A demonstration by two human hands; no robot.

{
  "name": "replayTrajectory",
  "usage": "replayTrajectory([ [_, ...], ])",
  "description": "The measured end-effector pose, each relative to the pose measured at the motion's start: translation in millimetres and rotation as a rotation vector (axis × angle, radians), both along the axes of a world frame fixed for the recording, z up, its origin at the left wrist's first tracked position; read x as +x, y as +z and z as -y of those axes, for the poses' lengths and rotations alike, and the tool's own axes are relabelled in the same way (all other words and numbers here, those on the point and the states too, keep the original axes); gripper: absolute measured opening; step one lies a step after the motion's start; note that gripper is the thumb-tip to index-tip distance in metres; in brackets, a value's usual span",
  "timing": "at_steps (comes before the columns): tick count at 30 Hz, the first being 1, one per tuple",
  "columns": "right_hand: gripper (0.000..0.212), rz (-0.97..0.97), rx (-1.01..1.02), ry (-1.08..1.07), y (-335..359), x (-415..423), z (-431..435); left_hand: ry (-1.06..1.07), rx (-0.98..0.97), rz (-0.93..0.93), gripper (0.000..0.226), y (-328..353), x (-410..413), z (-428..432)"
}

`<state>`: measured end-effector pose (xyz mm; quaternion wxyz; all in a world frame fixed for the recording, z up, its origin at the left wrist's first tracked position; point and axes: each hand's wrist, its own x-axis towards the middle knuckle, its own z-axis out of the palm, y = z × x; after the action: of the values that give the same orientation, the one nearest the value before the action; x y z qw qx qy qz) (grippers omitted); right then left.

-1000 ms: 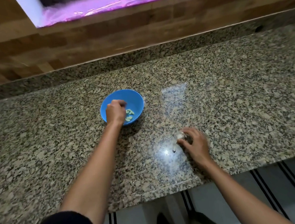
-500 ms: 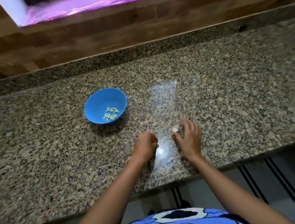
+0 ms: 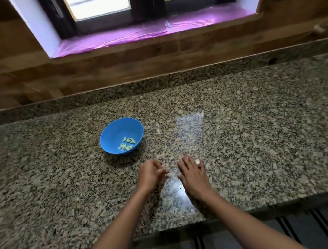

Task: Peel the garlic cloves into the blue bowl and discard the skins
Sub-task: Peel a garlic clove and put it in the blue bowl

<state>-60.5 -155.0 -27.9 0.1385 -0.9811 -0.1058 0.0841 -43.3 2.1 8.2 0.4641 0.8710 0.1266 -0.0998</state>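
The blue bowl (image 3: 109,136) stands on the granite counter (image 3: 258,136), left of centre, with several peeled garlic cloves (image 3: 127,144) in its bottom. My left hand (image 3: 150,174) hovers low over the counter, in front and to the right of the bowl. Its fingers curl toward the thumb and nothing plainly shows between them. My right hand (image 3: 192,174) lies flat beside it with straight fingers. A small white piece of garlic or skin (image 3: 197,161) peeks out at its fingertips.
The counter's front edge (image 3: 186,223) runs just behind my wrists, with a dark striped floor below. A low granite upstand and a wooden wall close off the back, under a window sill covered in purple film (image 3: 151,30).
My left hand left the bowl and came back to the counter beside my right hand. My right hand went from pinching the white piece to lying flat over it. The view tilted up.
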Motion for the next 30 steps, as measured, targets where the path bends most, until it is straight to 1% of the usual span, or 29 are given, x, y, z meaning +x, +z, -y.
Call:
replayTrajectory([
  [2, 0.055, -0.002, -0.009, -0.001, 3.0, 2.0, 2.9, -0.045, 0.125, 0.006, 0.013, 0.2, 2.8, 1.4],
  [3, 0.054, 0.013, 0.011, 0.003, 4.3, 2.2, 2.1, -0.058, 0.145, -0.016, 0.009, 0.0, 4.6, 0.9],
  [5, 0.053, 0.054, 0.095, 0.030, 6.7, 0.9, -1.9, -0.073, 0.112, -0.065, 0.004, -0.7, 7.8, -0.3],
  [7, 0.057, 0.020, 0.203, 0.087, 7.1, -0.5, -7.6, -0.072, 0.027, -0.144, 0.006, 1.5, 10.1, -1.4],
  [8, 0.063, -0.034, 0.232, 0.117, 5.4, -0.3, -9.9, -0.066, -0.002, -0.182, 0.006, 2.3, 11.3, -2.5],
  [9, 0.073, -0.088, 0.226, 0.143, 2.6, 0.4, -11.1, -0.051, -0.029, -0.219, 0.005, 2.8, 12.9, -4.0],
  [11, 0.097, -0.144, 0.159, 0.171, -4.4, 2.5, -10.0, 0.010, -0.095, -0.298, 0.003, 3.5, 15.5, -6.9],
  [12, 0.105, -0.159, 0.129, 0.180, -7.6, 3.8, -8.5, 0.032, -0.125, -0.333, 0.002, 4.0, 16.1, -7.9],
  [13, 0.109, -0.169, 0.111, 0.190, -11.1, 4.9, -6.6, 0.048, -0.151, -0.356, 0.002, 4.4, 15.7, -8.8],
  [15, 0.110, -0.169, 0.103, 0.201, -15.9, 5.7, -5.2, 0.071, -0.181, -0.383, 0.007, 7.8, 15.2, -9.5],
  [17, 0.108, -0.161, 0.107, 0.201, -17.3, 4.9, -5.6, 0.091, -0.183, -0.401, 0.010, 5.3, 17.8, -9.0],
  [19, 0.104, -0.157, 0.107, 0.193, -17.6, 3.7, -6.0, 0.107, -0.126, -0.384, 0.007, -0.4, 23.7, -7.6],
  [21, 0.093, -0.171, 0.143, 0.173, -16.9, 4.3, -5.7, 0.083, -0.046, -0.334, 0.005, -2.7, 24.6, -7.9],
  [22, 0.082, -0.183, 0.212, 0.142, -17.1, 5.8, -5.9, 0.069, -0.060, -0.321, 0.005, -2.9, 22.8, -8.4],
  [23, 0.069, -0.199, 0.351, 0.082, -14.4, 7.7, -5.8, 0.054, -0.133, -0.314, 0.005, -2.0, 19.8, -9.6],
  [24, 0.056, -0.221, 0.524, 0.015, -11.3, 10.2, -7.0, 0.054, -0.245, -0.311, 0.006, -1.5, 15.0, -12.0],
  [25, 0.047, -0.243, 0.676, -0.038, -5.9, 12.7, -7.2, 0.059, -0.371, -0.306, 0.010, 0.2, 11.4, -14.1],
  [26, 0.040, -0.250, 0.771, -0.057, 0.7, 14.6, -6.9, 0.063, -0.480, -0.290, 0.014, 2.6, 9.0, -15.5],
  [27, 0.034, -0.250, 0.803, -0.058, 8.7, 15.9, -6.9, 0.054, -0.530, -0.260, 0.015, 4.6, 7.6, -16.8],
  [28, 0.029, -0.256, 0.821, -0.062, 15.6, 17.3, -7.3, 0.036, -0.538, -0.224, 0.015, 5.4, 7.1, -17.9],
  [30, 0.022, -0.273, 0.823, -0.086, 24.9, 22.2, -7.4, -0.024, -0.497, -0.152, 0.013, 8.9, 5.8, -18.7],
])
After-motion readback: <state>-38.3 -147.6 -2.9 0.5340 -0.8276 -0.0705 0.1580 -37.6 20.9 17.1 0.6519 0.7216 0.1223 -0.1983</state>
